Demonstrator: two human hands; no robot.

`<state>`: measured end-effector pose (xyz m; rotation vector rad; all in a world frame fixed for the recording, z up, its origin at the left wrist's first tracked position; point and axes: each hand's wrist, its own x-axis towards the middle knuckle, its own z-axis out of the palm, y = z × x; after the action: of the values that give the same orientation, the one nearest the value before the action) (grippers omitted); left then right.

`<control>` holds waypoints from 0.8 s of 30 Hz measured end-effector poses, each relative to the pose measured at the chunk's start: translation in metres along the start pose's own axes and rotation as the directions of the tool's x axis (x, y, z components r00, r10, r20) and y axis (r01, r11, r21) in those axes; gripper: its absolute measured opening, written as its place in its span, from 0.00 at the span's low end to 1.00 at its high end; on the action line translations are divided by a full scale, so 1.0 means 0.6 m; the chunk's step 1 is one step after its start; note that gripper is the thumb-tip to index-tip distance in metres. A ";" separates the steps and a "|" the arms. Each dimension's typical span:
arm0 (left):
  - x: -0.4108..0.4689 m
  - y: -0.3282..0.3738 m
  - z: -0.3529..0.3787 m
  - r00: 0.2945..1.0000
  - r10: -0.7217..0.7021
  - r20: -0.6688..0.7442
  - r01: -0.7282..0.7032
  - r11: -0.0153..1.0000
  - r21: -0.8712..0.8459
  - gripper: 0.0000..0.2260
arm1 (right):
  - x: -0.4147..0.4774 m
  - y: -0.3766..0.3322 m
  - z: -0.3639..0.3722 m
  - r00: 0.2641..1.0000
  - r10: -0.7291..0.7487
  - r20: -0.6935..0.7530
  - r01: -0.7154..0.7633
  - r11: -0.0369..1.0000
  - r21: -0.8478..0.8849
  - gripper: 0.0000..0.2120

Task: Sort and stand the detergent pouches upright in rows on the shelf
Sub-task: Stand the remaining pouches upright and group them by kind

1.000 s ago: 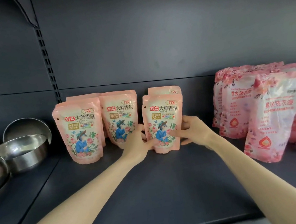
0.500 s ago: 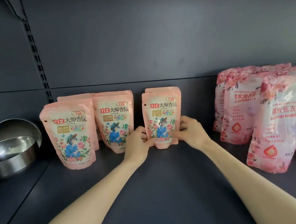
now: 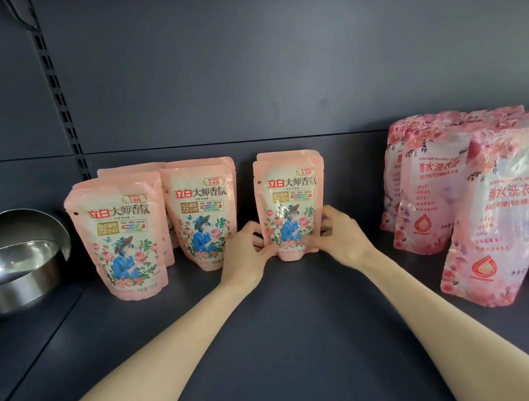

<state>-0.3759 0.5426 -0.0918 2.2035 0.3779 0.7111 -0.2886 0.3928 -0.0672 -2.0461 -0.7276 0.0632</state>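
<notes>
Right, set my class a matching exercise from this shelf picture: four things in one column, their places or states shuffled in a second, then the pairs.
Things
1. bowls
2. leftmost small pouch
3. rightmost small pouch
4. large pouches

Places or states
A. far right of the shelf
B. gripped by left hand and right hand
C. far left
D. standing free, nearest the bowls

Pairs: 1-C, 2-D, 3-B, 4-A

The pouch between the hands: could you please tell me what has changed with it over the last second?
The held pouch slid back, closing up against the pouch behind it. The left hand and right hand kept gripping its lower sides. The neighbouring pouches, large bags and bowls stayed put.
</notes>
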 end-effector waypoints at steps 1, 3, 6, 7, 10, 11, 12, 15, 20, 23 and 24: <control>0.000 0.000 0.000 1.000 0.001 0.002 -0.001 1.000 0.005 0.12 | 0.000 0.000 0.001 1.000 -0.001 -0.001 0.001 1.000 -0.009 0.24; -0.002 0.002 -0.001 1.000 0.005 0.008 -0.005 1.000 0.011 0.12 | 0.000 -0.001 0.002 1.000 0.004 -0.005 -0.004 1.000 -0.013 0.24; -0.003 0.002 -0.003 1.000 0.007 0.018 -0.007 1.000 0.022 0.12 | 0.000 -0.001 0.003 1.000 0.014 -0.003 -0.014 1.000 -0.027 0.24; -0.003 0.002 -0.003 1.000 0.007 0.022 -0.007 1.000 0.027 0.13 | 0.000 -0.001 0.002 1.000 0.013 -0.004 -0.013 0.999 -0.031 0.24; -0.002 0.001 -0.003 0.999 0.005 0.035 -0.007 0.999 0.041 0.13 | -0.001 0.000 0.002 1.000 0.015 -0.004 -0.015 0.999 -0.036 0.23; -0.001 0.000 -0.004 0.999 0.006 0.038 -0.007 0.999 0.044 0.12 | -0.001 0.000 0.002 1.000 0.019 -0.003 -0.019 0.999 -0.038 0.23; -0.001 0.000 -0.004 0.999 0.004 0.043 -0.006 0.999 0.046 0.13 | 0.000 0.000 0.002 1.000 0.023 -0.002 -0.023 0.999 -0.041 0.23; -0.001 0.001 -0.006 0.999 0.004 0.052 -0.007 0.998 0.057 0.13 | 0.000 0.000 0.002 1.000 0.026 -0.002 -0.026 0.998 -0.057 0.23; -0.003 0.002 -0.008 0.997 -0.005 0.072 -0.002 0.996 0.092 0.13 | -0.004 -0.002 0.001 1.000 0.028 -0.001 -0.028 0.997 -0.076 0.23; -0.004 0.005 -0.009 0.995 -0.006 0.097 -0.005 0.994 0.112 0.14 | -0.005 -0.002 0.000 1.000 0.026 0.000 -0.026 0.996 -0.084 0.23; -0.006 0.007 -0.011 0.994 -0.012 0.109 -0.001 0.992 0.125 0.15 | -0.005 -0.003 -0.001 1.000 0.028 0.004 -0.028 0.996 -0.089 0.22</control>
<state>-0.3825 0.5423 -0.0862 2.3466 0.3813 0.5743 -0.2915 0.3916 -0.0664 -2.1423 -0.7166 0.0530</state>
